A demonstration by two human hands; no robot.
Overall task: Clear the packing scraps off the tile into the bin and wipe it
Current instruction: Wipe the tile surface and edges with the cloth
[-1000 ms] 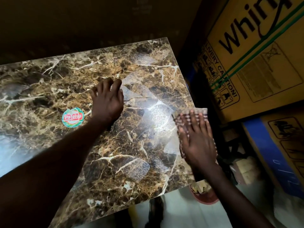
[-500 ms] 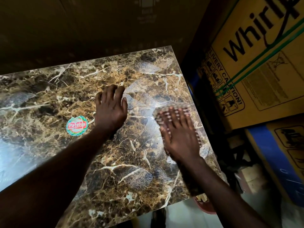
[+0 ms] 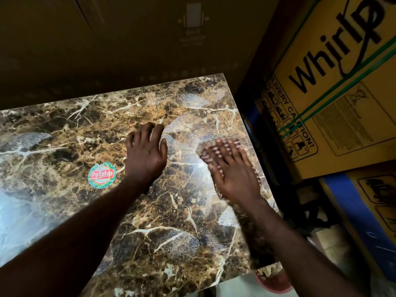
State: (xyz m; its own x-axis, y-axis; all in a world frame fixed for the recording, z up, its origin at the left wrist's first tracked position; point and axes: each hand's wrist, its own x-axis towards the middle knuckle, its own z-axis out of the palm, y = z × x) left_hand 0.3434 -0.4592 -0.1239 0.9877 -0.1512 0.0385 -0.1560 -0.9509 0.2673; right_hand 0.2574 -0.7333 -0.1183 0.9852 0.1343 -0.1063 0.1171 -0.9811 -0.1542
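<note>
The tile (image 3: pixel 64 129) lies open along its far edge and toward its left edge, with only a flat round sticker (image 3: pixel 102 176) near the middle. The left hand (image 3: pixel 146 155) and the right hand (image 3: pixel 233 176) on a checked cloth (image 3: pixel 216 146) take up the right part. Past the right edge a yellow carton (image 3: pixel 334 99) stands close, and a reddish bin (image 3: pixel 276 281) sits below the near right corner

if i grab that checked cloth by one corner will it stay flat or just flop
The red-and-white checked cloth would probably flop: it lies thin and flat under the right hand, following the glossy brown marble-pattern tile. It looks light. On that shiny surface it likely slides easily when pushed.
</note>
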